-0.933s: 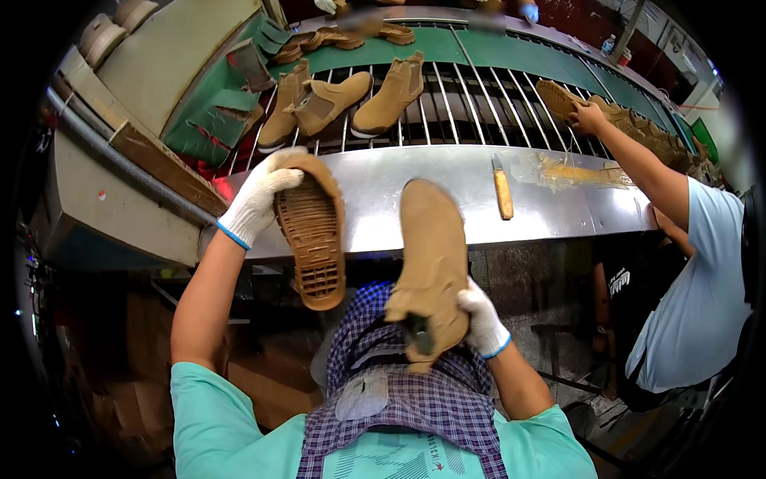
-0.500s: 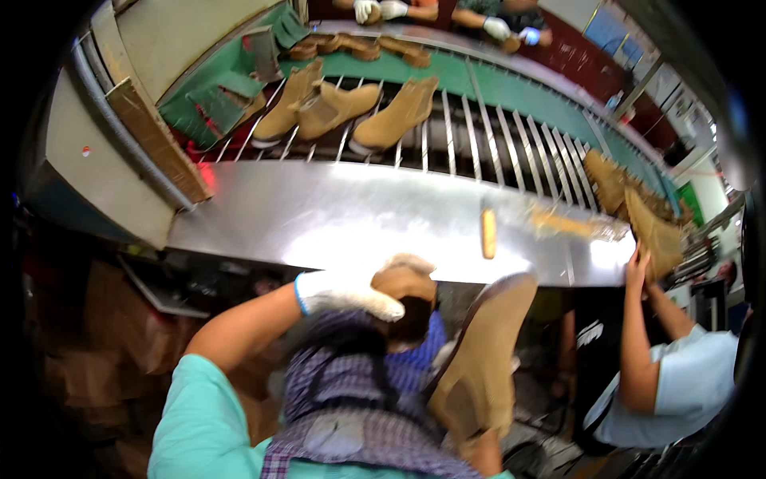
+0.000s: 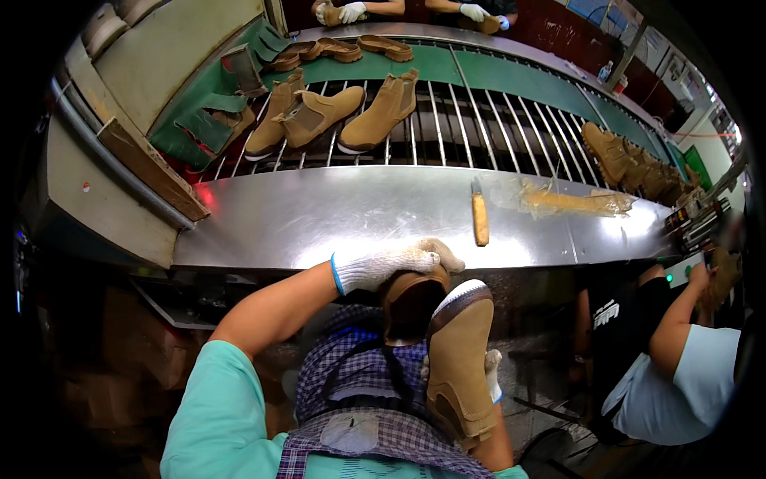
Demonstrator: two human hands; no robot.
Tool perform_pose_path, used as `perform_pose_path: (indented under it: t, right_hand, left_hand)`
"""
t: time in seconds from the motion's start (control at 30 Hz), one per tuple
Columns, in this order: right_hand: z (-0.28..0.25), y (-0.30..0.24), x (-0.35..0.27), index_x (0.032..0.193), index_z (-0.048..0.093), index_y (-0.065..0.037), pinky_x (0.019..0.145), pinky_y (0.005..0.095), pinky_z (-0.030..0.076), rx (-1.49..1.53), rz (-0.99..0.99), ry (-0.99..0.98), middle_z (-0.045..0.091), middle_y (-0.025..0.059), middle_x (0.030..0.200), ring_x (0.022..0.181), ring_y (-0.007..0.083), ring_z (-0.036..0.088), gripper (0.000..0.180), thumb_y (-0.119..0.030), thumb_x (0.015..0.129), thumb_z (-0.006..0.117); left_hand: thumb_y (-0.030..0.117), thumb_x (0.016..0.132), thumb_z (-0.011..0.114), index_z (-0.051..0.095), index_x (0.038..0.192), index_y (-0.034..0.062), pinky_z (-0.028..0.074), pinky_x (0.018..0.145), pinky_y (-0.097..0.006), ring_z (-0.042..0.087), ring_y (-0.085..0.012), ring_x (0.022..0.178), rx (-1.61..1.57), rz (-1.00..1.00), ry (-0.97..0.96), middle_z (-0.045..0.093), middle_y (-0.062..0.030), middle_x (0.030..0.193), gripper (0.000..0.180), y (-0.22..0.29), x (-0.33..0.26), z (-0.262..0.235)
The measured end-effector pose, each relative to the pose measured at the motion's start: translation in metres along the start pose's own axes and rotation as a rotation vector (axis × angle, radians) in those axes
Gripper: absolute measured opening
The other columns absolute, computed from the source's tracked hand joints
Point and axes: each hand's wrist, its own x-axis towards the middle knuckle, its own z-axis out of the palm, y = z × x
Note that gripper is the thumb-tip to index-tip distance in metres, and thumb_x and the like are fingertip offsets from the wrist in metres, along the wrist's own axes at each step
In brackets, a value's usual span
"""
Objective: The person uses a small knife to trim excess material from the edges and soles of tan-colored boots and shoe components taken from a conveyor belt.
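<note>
Gloved in white, my left hand (image 3: 399,265) is closed over the top of a brown shoe sole (image 3: 412,307), whose hollow dark inside faces me. My right hand (image 3: 494,375), also gloved, grips a tan ankle boot (image 3: 463,355) from behind; most of its fingers are hidden by the boot. The boot stands toe up, with a dark brown band and a whitish edge along its bottom. Sole and boot are side by side in front of my checked apron, just short of the metal ledge (image 3: 335,227). Whether they touch is unclear.
On the ledge lie a knife with a wooden handle (image 3: 479,219) and a strip of tape (image 3: 570,199). Beyond, tan boots (image 3: 379,112) rest on metal rollers, with brown soles (image 3: 339,49) on a green belt. More footwear (image 3: 614,156) stands right. A co-worker (image 3: 686,359) is beside me.
The boot has turned and dropped lower, its edge now facing the sole. My left hand and the sole have shifted slightly right. The co-worker's hands at right have left the ledge.
</note>
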Motion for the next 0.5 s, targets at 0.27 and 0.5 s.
perform_pose_path:
  t: [0.27,0.5]
  right_hand:
    - [-0.036,0.013,0.001,0.148,0.054,0.001,0.096,0.045,0.063,-0.344,0.198,0.135,0.068,0.0212,0.135,0.116,0.0335,0.072,0.095,-0.076,0.093,0.063]
    - [-0.018,0.026,-0.02,0.138,0.063,0.004,0.092,0.037,0.062,-0.492,0.132,0.243,0.075,0.0177,0.124,0.108,0.026,0.075,0.076,-0.064,0.111,0.039]
  left_hand:
    - [0.032,0.112,0.049,0.041,0.161,-0.0024,0.045,0.124,-0.047,0.05,-0.0367,0.149,-0.721,-0.241,0.212,0.045,-0.0303,0.162,0.061,-0.071,-0.032,0.021]
    - [0.029,0.114,0.044,0.041,0.162,-0.0027,0.052,0.119,-0.047,0.055,-0.0337,0.144,-0.768,-0.19,0.167,0.05,-0.028,0.159,0.057,-0.058,-0.027,0.014]
